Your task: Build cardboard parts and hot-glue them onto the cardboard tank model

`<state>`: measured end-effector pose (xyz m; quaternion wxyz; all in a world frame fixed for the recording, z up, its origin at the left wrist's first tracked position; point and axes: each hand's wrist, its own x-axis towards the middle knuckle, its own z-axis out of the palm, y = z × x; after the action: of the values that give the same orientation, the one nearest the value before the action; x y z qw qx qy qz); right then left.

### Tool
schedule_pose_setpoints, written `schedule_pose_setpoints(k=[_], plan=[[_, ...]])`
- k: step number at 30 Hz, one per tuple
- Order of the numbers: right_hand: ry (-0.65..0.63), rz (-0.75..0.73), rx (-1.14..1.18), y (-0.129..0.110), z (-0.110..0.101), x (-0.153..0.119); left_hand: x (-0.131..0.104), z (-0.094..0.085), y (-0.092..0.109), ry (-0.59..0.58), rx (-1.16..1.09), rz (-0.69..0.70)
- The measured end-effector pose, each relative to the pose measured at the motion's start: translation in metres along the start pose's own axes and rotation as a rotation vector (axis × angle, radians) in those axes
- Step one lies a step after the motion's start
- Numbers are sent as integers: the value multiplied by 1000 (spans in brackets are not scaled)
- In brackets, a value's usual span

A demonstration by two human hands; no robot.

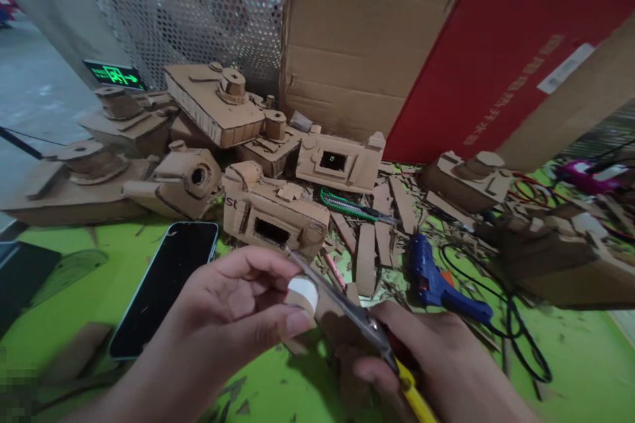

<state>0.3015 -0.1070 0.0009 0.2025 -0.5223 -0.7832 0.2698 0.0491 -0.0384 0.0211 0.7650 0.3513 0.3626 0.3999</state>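
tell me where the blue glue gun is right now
In the head view, the blue glue gun lies right of centre on the green table, just beyond the right hand, with cardboard scraps to its left.

Here on my left lies a dark-screened phone point(161, 284), green exit sign point(114, 74) glowing far left, red panel point(501, 46) far right!

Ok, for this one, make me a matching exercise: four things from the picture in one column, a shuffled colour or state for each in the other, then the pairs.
Things
1. scissors
2. small piece
3. phone
4. glue gun

Colour or state
A. dark screen facing up
B. pinched in the left hand
C. blue
D. held by the right hand

Pairs: 1-D, 2-B, 3-A, 4-C
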Motion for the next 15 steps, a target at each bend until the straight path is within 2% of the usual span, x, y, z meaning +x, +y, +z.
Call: schedule_pose_setpoints(k=[5,7,12,15], plan=[[195,-109,-60,1,-6,3,-3,0,0,27,47,-36],[223,-100,-82,4,-9,3,-4,-1,-1,37,54,-28],[118,-31,67,6,-13,0,-2,-3,-2,103,115,12],[89,-55,42,2,-14,3,-1,-1,0,127,128,18]])
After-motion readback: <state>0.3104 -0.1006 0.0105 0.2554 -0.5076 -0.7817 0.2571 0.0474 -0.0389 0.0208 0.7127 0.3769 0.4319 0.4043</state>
